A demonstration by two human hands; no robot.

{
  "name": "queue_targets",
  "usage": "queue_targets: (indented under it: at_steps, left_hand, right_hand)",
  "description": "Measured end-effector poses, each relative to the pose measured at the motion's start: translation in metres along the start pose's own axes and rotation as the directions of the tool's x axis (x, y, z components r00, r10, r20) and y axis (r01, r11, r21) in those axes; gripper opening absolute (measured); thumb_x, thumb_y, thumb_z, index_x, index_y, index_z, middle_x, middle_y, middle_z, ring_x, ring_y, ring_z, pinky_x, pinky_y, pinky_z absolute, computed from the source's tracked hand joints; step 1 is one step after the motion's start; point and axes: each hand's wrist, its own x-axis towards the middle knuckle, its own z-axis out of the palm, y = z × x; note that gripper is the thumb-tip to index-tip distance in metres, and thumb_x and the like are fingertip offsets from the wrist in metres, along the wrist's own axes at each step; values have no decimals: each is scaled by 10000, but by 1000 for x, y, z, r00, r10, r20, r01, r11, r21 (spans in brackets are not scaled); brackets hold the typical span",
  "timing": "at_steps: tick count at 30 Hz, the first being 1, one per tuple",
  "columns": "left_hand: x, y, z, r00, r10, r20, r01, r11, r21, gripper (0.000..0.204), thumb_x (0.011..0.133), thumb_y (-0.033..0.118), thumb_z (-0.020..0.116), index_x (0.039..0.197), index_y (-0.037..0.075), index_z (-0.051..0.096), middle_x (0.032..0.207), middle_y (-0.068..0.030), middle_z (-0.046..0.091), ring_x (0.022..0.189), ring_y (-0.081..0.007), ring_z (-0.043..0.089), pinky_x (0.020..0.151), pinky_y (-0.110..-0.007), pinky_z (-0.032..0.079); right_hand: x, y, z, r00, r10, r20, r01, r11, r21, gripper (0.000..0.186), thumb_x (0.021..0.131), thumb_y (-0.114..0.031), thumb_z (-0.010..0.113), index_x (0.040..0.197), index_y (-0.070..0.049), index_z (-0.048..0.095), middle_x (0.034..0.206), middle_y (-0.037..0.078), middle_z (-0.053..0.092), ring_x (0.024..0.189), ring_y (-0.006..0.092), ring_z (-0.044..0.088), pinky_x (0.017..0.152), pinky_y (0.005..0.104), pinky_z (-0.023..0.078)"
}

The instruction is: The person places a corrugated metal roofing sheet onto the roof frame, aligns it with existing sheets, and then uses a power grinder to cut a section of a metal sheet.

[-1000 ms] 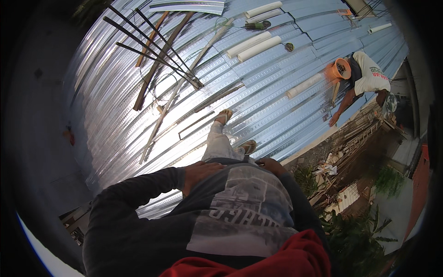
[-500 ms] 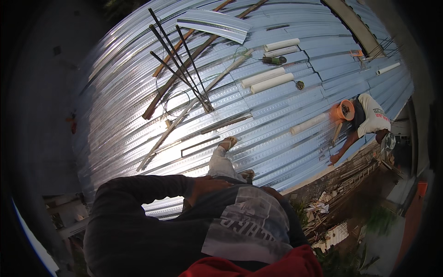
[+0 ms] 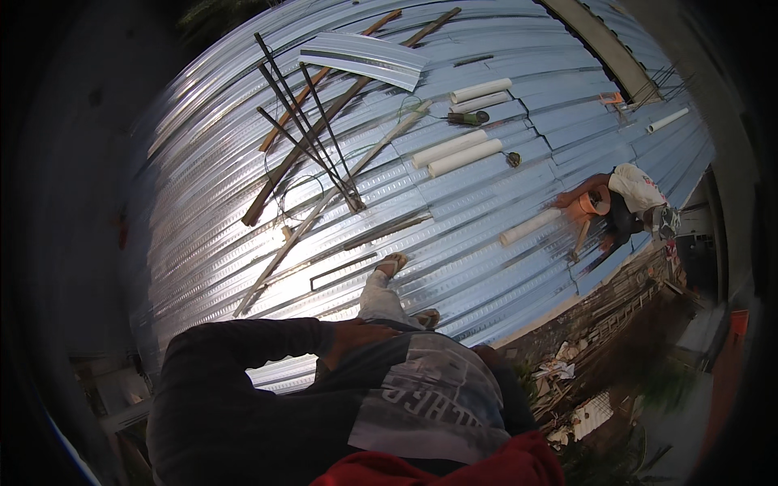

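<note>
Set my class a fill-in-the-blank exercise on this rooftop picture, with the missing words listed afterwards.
1. The hand more plainly visible at the camera wearer's waist is the ____ one.
2. The bucket near the co-worker is coloured ____.
3. Pictured just below the angle grinder are ____ white pipes.
4. The cloth at the picture's bottom edge is ____.

Missing words: left; orange; two; red.

Over by the edge of the metal roof [image 3: 478, 267], a co-worker [image 3: 638, 189] bends close beside an orange bucket [image 3: 596, 202]. A green grinder [image 3: 468, 118] lies between two pairs of white pipes [image 3: 466, 158], while dark bars [image 3: 308, 138] fan out near a loose sheet [image 3: 365, 57].
</note>
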Motion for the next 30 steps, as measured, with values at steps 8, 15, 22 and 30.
queue_targets:
  at_steps: [8,15,22,30]
  left_hand:
    - [17,2,-20,997,-62,49,57,993,102,1024,670,385,811,1495,50,305,1447,-209,432,1339,-351,433,1076,-467,372]
    - [32,-38,-3,918,-362,163,361,932,41,659,824,100,601,1432,-2,370,1126,-266,623,1009,-419,620,851,-461,501]
    - [17,-75,-26,854,-390,345,414,910,3,660,876,166,597,1466,1,352,1243,-279,584,1145,-432,568,952,-480,453]
    - [51,-58,-61,667,-555,498,662,748,-53,596,971,335,543,1452,19,390,1318,-251,567,1175,-395,573,1006,-433,441]
  right_hand:
    - [-30,-58,-24,979,145,-142,-110,967,229,557,943,-548,518,1093,-50,717,1077,218,703,1046,377,659,908,463,502]
    - [-42,-63,6,954,146,-261,-46,934,354,526,970,-504,487,1128,-58,714,1197,185,670,1112,390,619,966,472,476]
    - [-33,-39,105,885,389,-258,-193,808,556,458,936,-479,582,1093,-79,741,1102,175,707,1028,369,656,921,452,499]
    - [-48,-44,179,867,409,-283,-162,770,617,542,997,-483,441,1081,-25,720,1143,215,681,1088,388,631,973,466,474]
